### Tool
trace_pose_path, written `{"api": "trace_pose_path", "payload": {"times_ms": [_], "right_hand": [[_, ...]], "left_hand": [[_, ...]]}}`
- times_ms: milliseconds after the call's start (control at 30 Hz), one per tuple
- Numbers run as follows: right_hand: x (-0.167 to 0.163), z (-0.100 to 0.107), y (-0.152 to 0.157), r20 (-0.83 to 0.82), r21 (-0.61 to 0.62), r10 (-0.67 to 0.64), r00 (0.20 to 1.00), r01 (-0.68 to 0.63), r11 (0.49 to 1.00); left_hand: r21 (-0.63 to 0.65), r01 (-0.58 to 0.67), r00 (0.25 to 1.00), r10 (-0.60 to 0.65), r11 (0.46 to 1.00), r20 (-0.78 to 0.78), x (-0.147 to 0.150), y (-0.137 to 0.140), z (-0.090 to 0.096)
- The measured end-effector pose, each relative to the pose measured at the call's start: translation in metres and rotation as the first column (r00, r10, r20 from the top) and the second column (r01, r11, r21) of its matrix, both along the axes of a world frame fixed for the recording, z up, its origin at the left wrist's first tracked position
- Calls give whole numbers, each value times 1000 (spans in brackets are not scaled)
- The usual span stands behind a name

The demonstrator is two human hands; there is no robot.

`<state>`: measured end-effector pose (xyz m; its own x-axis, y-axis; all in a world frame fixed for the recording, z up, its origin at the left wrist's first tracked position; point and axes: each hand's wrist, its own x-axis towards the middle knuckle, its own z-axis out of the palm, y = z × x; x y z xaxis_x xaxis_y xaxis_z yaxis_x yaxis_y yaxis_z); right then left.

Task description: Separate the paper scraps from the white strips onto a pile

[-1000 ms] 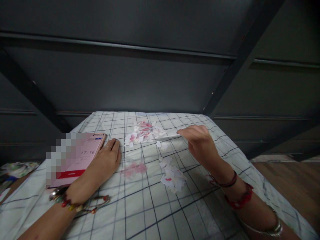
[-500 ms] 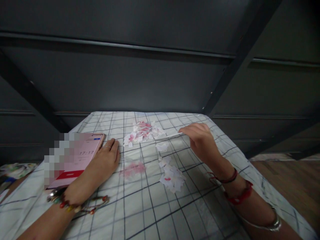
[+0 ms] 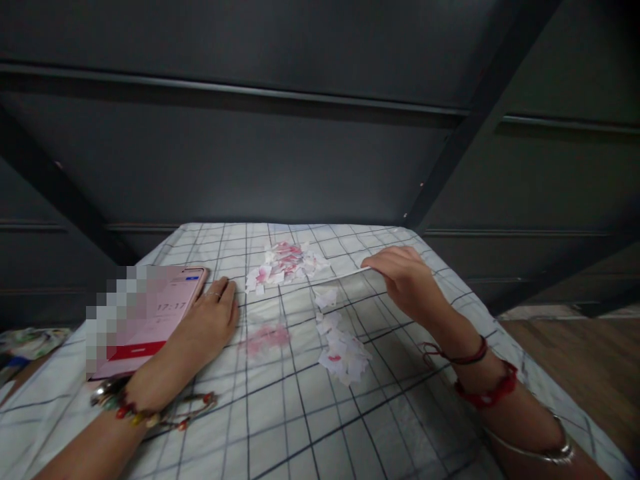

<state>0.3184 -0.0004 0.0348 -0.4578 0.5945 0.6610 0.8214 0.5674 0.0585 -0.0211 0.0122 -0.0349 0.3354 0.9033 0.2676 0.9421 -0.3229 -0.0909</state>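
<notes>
My right hand (image 3: 405,277) pinches the raised edge of a thin, see-through sheet (image 3: 345,273), perhaps a plastic bag; a pale line runs from the fingertips toward the far paper scraps. Those white and pink scraps (image 3: 285,265) form a loose pile at the back. A small cluster of white scraps (image 3: 326,299) lies below the raised edge, with a larger heap (image 3: 345,357) nearer me. Whether these are in or under the sheet, I cannot tell. Flat on the cloth, fingers stretched out, my left hand (image 3: 213,320) rests against the phone (image 3: 173,293) and holds nothing.
A checked white cloth (image 3: 280,427) covers the table. Left of the scraps shows a blurred pink patch (image 3: 267,339). Dark panels (image 3: 300,160) stand right behind the table. Wooden floor (image 3: 580,360) shows at the right, and patterned fabric (image 3: 33,343) at the far left.
My right hand has shifted slightly right with the sheet's edge, which now shows a wider fold. The small scrap cluster below it has moved a little. My left hand stays put.
</notes>
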Motion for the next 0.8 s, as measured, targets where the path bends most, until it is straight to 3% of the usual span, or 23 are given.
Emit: {"api": "trace_pose_path", "payload": {"times_ms": [133, 300, 533, 800], "right_hand": [[11, 9, -3, 1, -15, 82, 997, -82, 997], [11, 13, -6, -2, 35, 39, 999, -39, 999], [12, 20, -13, 30, -125, 102, 994, -97, 987], [12, 27, -18, 42, -118, 35, 999, -30, 993]], "left_hand": [[19, -2, 1000, 2, 1000, 9, 0, 0, 0], [13, 8, 1000, -8, 1000, 16, 1, -1, 1], [3, -11, 1000, 11, 1000, 22, 0, 0, 0], [-13, -32, 999, 32, 999, 5, 0, 0, 0]]}}
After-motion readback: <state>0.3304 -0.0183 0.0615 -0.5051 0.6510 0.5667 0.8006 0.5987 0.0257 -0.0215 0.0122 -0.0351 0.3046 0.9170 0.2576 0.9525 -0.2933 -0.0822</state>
